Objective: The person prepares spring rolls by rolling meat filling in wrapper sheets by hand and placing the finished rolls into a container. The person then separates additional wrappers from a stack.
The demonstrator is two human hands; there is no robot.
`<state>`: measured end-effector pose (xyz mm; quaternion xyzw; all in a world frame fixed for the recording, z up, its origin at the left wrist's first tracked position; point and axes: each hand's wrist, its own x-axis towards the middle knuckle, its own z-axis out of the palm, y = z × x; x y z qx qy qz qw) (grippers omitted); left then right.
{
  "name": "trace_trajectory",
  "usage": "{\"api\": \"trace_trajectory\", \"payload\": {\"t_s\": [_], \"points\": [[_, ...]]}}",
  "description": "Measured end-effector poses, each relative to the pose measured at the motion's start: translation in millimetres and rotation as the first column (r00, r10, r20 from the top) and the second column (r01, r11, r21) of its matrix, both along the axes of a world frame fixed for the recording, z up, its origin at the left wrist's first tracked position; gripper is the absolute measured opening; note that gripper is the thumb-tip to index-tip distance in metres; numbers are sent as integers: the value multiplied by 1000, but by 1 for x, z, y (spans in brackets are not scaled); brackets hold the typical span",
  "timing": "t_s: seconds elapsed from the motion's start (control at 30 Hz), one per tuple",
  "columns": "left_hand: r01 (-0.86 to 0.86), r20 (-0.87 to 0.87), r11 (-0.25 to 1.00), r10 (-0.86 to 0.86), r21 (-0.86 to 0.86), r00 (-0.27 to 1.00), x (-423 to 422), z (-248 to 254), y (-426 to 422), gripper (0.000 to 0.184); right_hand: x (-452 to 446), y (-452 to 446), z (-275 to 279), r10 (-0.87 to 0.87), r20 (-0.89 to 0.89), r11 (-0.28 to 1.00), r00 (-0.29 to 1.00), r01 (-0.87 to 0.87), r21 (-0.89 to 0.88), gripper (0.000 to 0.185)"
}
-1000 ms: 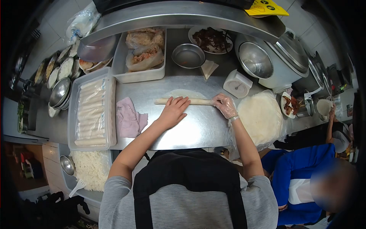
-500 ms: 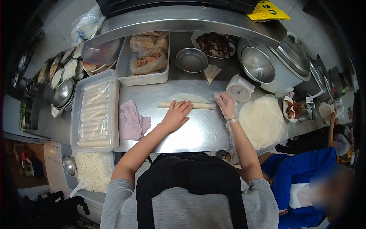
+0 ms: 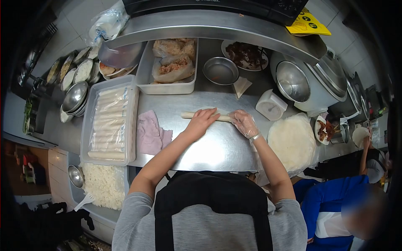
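A long pale spring roll (image 3: 188,114) lies crosswise on the steel worktop. My bare left hand (image 3: 203,121) rests flat over its middle, fingers stretched out. At the roll's right end is my right hand (image 3: 244,123) in a clear plastic glove, its fingers closed around that end. A little of the thin wrapper shows behind the roll. To the right, a stack of round pale wrappers (image 3: 293,140) sits on plastic. On the left, a plastic tub (image 3: 133,125) holds several finished rolls under plastic film, beside a pink cloth (image 3: 150,133).
Behind stand a tub (image 3: 165,88) with bagged filling, a metal bowl (image 3: 220,71), a plate of dark food (image 3: 245,54) and a white scale (image 3: 271,106). A steel shelf (image 3: 217,31) overhangs the back. A person in blue (image 3: 326,201) is at the lower right.
My right hand has moved left and closed on the roll's right end. Less flat wrapper shows behind the roll. The whole view has shifted slightly.
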<state>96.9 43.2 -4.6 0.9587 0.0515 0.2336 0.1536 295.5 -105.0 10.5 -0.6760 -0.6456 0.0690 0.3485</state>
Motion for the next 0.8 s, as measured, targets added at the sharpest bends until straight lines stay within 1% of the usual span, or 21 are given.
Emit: {"api": "trace_trajectory", "payload": {"t_s": [0.03, 0.07, 0.13, 0.17, 0.23, 0.27, 0.33, 0.37, 0.4, 0.43, 0.5, 0.53, 0.57, 0.6, 0.63, 0.67, 0.7, 0.77, 0.8], "points": [[4, 3, 1000, -4, 2, 1000, 0, 1, 0, 45, 3, 2, 4, -5, -68, 994, 998, -2, -106, 21], [-18, 11, 1000, 17, 9, 1000, -1, 3, -1, 42, 5, 4, 5, -11, -66, 995, 998, 4, -104, 21], [-35, 15, 999, 35, 15, 999, 0, 6, 0, 40, 8, 6, 5, -34, -88, 983, 996, 17, -184, 17], [-30, 10, 999, 30, -21, 999, 0, 4, 2, 38, 9, 8, 5, -35, -92, 982, 995, 18, -186, 17], [-27, 1, 998, 27, -62, 1000, 0, -2, 4, 37, 12, 10, 4, -18, 69, 993, 997, 26, -117, 13], [-33, 14, 995, 34, -97, 999, 2, -2, 6, 35, 8, 12, 6, -19, 68, 992, 997, 27, -121, 13], [-37, 32, 990, 42, -136, 999, 10, -3, 15, 33, -7, 21, 10, -166, 347, 977, 923, 106, 186, 10], [-12, -7, 980, 11, -197, 1000, 12, -4, 21, 32, -11, 24, 9, -164, 347, 978, 923, 105, 181, 10], [10, -45, 967, -22, -255, 999, 14, -4, 26, 31, -15, 27, 7, -62, 310, 991, 949, 22, 132, 15], [11, -51, 966, -25, -257, 998, 16, -4, 30, 31, -19, 29, 7, 36, 265, 994, 964, -61, 88, 19], [-5, -178, 945, -57, -327, 982, 21, 3, 37, 30, -17, 37, -6, 9, 257, 993, 966, -38, 111, 18], [2, -177, 948, -62, -319, 982, 21, 6, 35, 30, -13, 41, -9, 1, 222, 998, 975, -16, 68, 17], [-12, -99, 979, -9, -205, 995, 18, 7, 29, 30, -8, 45, -9, -8, 188, 1000, 982, 3, 24, 16], [-36, -15, 995, 35, -91, 999, 16, 8, 25, 30, -3, 50, -8, -16, 189, 999, 982, 10, 31, 16], [-28, -17, 996, 27, -86, 1000, 15, 9, 24, 30, 0, 53, -9, -10, 168, 999, 986, 17, -42, 15], [-32, -20, 992, 30, -119, 999, 15, 6, 24, 31, -1, 54, -3, -4, 146, 993, 989, 21, -115, 14], [-37, -26, 988, 33, -153, 999, 15, 4, 25, 31, -6, 53, 1, -11, 143, 993, 990, 27, -112, 14], [-36, -25, 986, 32, -163, 999, 21, 1, 32, 32, -17, 54, 12, -40, 242, 992, 970, 10, 122, 7], [-45, -29, 982, 40, -185, 999, 23, -1, 35, 32, -16, 56, 9, -48, 244, 992, 969, 17, 126, 7]]}}
